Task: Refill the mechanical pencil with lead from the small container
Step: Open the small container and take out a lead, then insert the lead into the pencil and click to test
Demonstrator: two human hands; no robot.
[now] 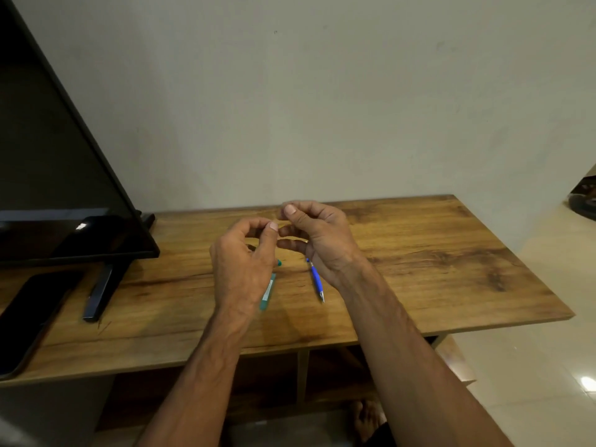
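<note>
Both hands, left hand (240, 262) and right hand (317, 240), pinch fingertips, perhaps on thin lead, above wooden table (435, 259).

The white label on the teal lead container (268, 291) is too blurred to read.

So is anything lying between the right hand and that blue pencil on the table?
Nothing visible does. The right hand hovers just above the blue pencil, hiding its far end. The teal lead container lies apart, beneath the left hand. Whether the pinched fingers hold a lead is too fine to tell.
</note>
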